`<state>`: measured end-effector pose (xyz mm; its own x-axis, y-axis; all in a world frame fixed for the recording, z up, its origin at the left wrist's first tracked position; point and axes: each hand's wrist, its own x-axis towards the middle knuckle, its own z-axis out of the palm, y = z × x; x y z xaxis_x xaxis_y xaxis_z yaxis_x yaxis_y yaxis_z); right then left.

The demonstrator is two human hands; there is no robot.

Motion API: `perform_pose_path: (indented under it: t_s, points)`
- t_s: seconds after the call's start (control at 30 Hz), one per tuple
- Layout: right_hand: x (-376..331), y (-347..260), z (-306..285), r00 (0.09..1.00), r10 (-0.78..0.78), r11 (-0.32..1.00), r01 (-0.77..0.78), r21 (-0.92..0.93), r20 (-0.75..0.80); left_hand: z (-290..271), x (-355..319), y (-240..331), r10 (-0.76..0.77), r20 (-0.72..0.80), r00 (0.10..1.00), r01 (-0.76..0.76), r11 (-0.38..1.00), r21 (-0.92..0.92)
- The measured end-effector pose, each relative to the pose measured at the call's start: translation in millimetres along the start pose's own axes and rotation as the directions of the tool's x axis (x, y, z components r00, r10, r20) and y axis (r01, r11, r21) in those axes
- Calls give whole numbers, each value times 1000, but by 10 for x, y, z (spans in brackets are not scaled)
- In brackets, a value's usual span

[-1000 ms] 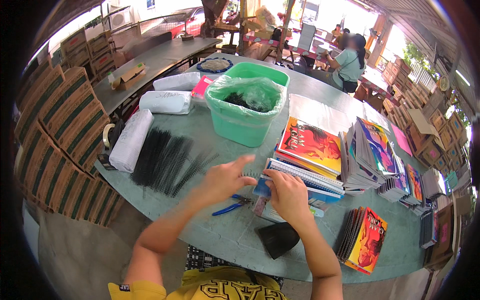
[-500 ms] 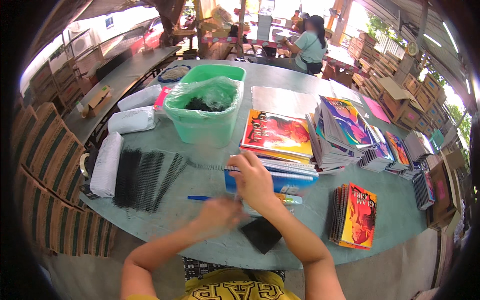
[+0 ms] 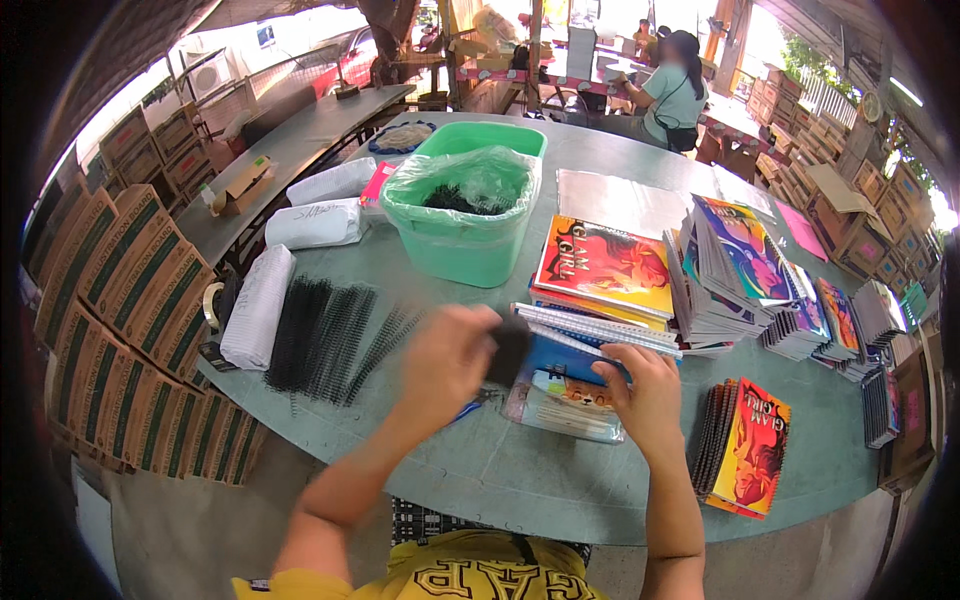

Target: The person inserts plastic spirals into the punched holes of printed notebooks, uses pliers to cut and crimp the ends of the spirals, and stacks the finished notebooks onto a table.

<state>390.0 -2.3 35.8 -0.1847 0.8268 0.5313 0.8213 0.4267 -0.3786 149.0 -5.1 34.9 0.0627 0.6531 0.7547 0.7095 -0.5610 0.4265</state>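
Left hand [image 3: 445, 360] clenched on a dark piece [image 3: 508, 348] — perhaps a cover; right hand [image 3: 645, 395] pressing the unbound notebook [image 3: 565, 395] — binding not yet done.

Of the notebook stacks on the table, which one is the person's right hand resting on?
The right hand rests on the blue-covered stack right in front of the person; the red-covered stacks lie apart, one behind it and one to the right.

Bare desk [image 3: 520, 480] lies open along the near edge, between the black binding coils [image 3: 325, 335] on the left and the spiral notebook pile [image 3: 745, 445] on the right. Farther back, the green tub [image 3: 465, 215] and the book stacks [image 3: 610, 270] block the way.
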Motion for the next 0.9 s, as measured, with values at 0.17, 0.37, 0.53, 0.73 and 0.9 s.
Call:
perform_pose_path:
  t_s: [0.17, 0.37, 0.53, 0.73, 0.9]
  points:
    - [-25, 65, -19, 999, -23, 999, 24, 27, -28, -144, 177, 81, 101, -97, 990, -97, 994, 52]
    - [3, 24, -1, 995, -88, 995, 90, 49, -35, 88, -50, -36, 190, 312, 931, -180, 982, -62]
    - [-50, 27, 23, 993, -100, 994, 103, 49, -61, 198, -32, -18, 128, 120, 984, -127, 992, -20]
    - [-48, 14, 28, 991, -108, 993, 111, 38, -73, 39, 270, 163, 55, -270, 961, -66, 997, -29]
    - [-83, 31, 22, 991, -120, 993, 120, -6, -61, 207, 116, 178, 74, 170, 983, -42, 982, -184]
